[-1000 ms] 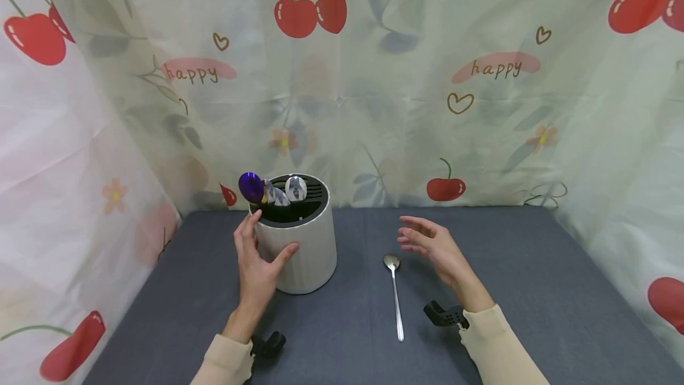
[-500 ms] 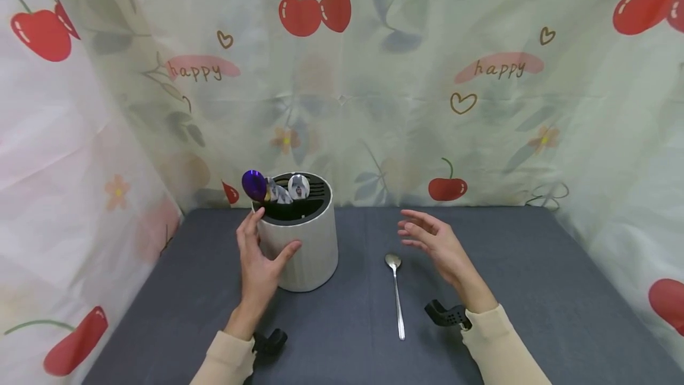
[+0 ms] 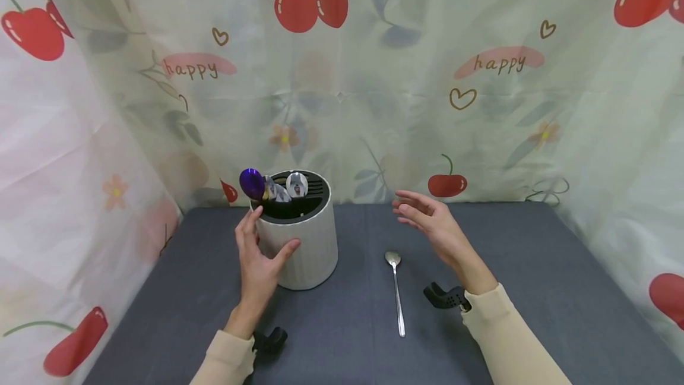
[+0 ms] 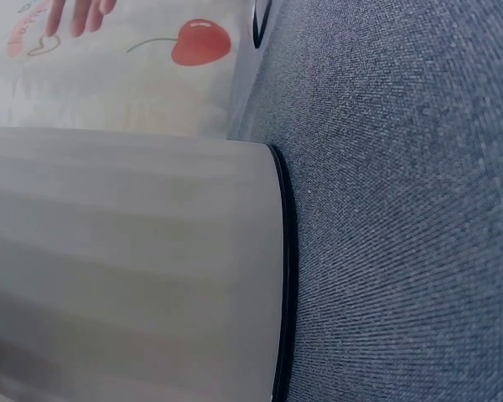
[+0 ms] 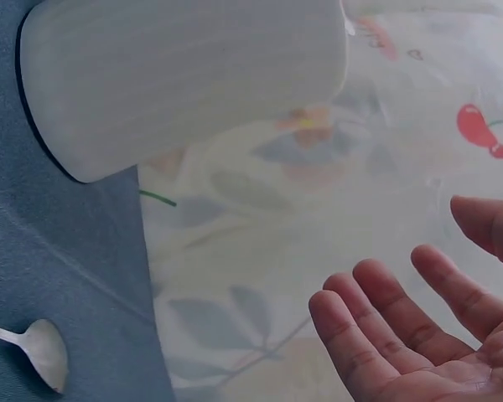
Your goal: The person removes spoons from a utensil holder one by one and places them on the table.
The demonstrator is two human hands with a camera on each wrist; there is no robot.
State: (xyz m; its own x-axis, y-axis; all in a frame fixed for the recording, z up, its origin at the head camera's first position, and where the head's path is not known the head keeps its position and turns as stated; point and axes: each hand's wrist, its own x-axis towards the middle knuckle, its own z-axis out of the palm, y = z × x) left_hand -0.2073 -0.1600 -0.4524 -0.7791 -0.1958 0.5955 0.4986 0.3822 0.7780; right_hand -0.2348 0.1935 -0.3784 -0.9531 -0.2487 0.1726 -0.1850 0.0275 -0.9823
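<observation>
A light grey, ribbed utensil holder (image 3: 307,254) with a black slotted top stands upright on the left half of the table. Several utensils stick out of it, among them a purple spoon (image 3: 252,183) and a silver spoon (image 3: 297,185). My left hand (image 3: 259,272) holds the holder's near left side, fingers at the rim and thumb across the front. Flat on the cloth lies a long-handled metal spoon (image 3: 396,293), bowl pointing away from me. Beyond it and to the right, my right hand (image 3: 435,224) hovers with relaxed fingers and an empty palm.
Dark grey cloth (image 3: 342,343) covers the table. A cherry-patterned curtain (image 3: 342,123) hangs behind it and along both sides. Each wrist wears a black camera mount, such as the right one (image 3: 446,297).
My right hand has risen slightly and moved away from the spoon, toward the back. The left hand stays on the holder; the holder and spoon keep their places.
</observation>
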